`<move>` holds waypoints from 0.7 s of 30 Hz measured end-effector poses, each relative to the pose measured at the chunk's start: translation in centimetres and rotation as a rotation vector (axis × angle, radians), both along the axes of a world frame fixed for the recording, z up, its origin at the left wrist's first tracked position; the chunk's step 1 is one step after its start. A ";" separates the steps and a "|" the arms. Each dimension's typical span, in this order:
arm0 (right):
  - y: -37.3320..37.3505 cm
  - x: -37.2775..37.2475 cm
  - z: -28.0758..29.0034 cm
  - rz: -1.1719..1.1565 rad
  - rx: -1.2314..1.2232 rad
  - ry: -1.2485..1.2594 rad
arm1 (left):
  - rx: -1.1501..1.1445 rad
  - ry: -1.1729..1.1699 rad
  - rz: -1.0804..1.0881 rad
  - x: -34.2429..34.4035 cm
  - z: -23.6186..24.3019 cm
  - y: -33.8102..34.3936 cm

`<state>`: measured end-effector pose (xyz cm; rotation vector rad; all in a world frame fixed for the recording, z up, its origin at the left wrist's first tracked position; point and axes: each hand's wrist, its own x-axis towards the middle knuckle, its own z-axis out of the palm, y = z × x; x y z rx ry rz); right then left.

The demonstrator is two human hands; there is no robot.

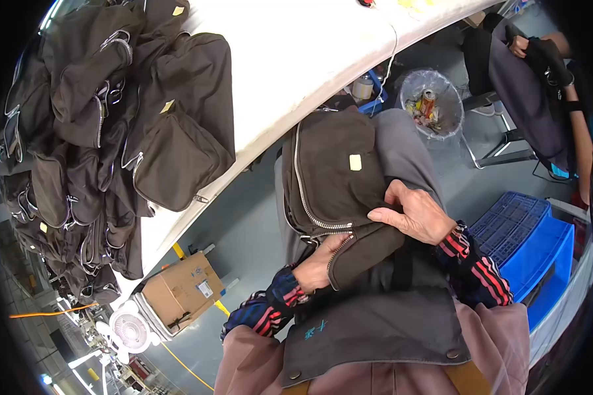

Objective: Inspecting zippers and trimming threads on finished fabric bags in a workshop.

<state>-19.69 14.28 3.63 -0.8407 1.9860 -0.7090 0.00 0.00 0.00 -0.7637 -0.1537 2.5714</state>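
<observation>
A dark brown fabric bag with silver-toothed zips and a small yellow sticker lies across my lap. My right hand grips its right side, thumb pressed on top and fingers curled over the cloth. At the lower edge, my left hand reaches into an opening beside the zip. Its fingers are hidden by the fabric, so I cannot tell whether they pinch anything.
More dark bags are heaped on the white-covered table at left. A lined waste bin and blue crate stand to the right; a cardboard box and fan lower left. Another person sits far right.
</observation>
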 end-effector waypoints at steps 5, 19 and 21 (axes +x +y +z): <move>-0.5 -0.6 0.6 0.042 -0.048 -0.255 | -0.619 0.173 -0.124 5.7 -6.9 1.5; 0.5 -0.3 0.6 0.182 0.000 -0.037 | -1.601 1.108 -0.280 9.8 -5.2 1.3; 0.7 0.4 0.1 0.001 -0.170 -0.125 | -1.584 1.140 -0.268 9.5 -5.4 2.4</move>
